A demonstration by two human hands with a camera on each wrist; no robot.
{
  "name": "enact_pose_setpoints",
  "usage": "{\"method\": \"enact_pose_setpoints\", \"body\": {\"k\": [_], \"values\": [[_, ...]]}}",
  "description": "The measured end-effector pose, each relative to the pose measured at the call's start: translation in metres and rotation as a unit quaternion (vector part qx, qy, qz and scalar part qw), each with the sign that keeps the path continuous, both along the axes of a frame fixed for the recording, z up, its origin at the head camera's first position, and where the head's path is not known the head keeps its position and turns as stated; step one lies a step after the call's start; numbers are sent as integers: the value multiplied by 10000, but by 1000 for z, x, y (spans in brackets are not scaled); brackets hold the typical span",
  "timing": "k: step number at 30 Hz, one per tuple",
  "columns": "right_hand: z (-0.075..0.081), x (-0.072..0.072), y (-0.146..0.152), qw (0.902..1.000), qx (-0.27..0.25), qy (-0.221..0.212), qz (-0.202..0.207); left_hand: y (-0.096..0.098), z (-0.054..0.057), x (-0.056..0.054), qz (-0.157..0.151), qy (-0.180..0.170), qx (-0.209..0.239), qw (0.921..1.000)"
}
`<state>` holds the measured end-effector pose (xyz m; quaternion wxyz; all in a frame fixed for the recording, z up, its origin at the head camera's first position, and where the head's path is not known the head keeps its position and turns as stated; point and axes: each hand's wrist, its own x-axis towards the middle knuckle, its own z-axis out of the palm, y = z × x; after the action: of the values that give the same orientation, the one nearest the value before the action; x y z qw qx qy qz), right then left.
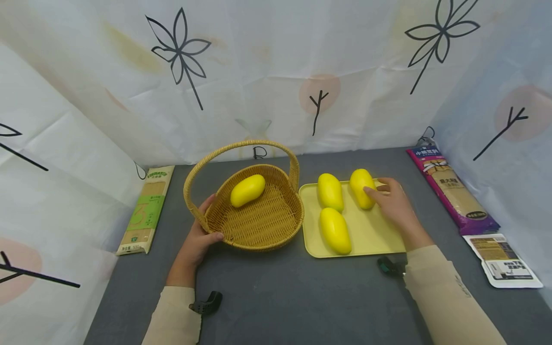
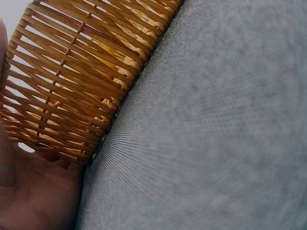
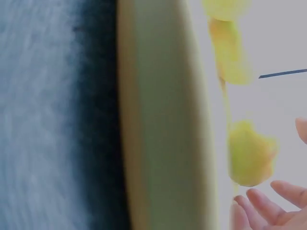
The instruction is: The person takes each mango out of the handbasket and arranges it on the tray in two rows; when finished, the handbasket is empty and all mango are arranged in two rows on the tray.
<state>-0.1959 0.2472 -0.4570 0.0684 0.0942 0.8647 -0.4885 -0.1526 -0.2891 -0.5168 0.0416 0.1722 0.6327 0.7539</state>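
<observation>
A wicker basket [image 1: 258, 230] with a tall hoop handle stands left of centre. My left hand [image 1: 199, 239] holds its left side, thumb at the front rim and fingers round the outer wall; the left wrist view shows the weave [image 2: 72, 72] close up beside the palm. One yellow mango [image 1: 247, 190] lies inside the basket. On the yellow tray [image 1: 375, 235] lie three more: a back-left mango [image 1: 330, 192], a front mango [image 1: 335, 231] and a back-right mango [image 1: 362, 188]. Spread around that last one's right side is my right hand [image 1: 394, 203], its thumb at the fruit.
A green-labelled noodle pack [image 1: 146, 211] lies on the far left of the grey table [image 1: 276, 297]. Along the right edge are a purple noodle pack [image 1: 453, 189] and a white pouch [image 1: 503, 261]. A patterned curtain [image 1: 267, 86] hangs behind and at both sides.
</observation>
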Motion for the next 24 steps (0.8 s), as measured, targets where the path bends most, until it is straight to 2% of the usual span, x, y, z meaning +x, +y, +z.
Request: {"method": "enact_pose_setpoints", "body": {"k": [6, 14, 19, 24], "values": [[6, 5, 5, 9991, -111, 397, 53, -1, -2, 0, 20, -22, 5, 10000], [31, 13, -6, 9941, -388, 1010, 0, -1, -2, 0, 31, -54, -3, 10000], [42, 18, -16, 9872, -703, 1418, 197, -1, -1, -1, 40, -86, -30, 10000], [52, 25, -28, 9749, -1205, 1791, 548, -1, -2, -1, 51, -121, -42, 9999]]}}
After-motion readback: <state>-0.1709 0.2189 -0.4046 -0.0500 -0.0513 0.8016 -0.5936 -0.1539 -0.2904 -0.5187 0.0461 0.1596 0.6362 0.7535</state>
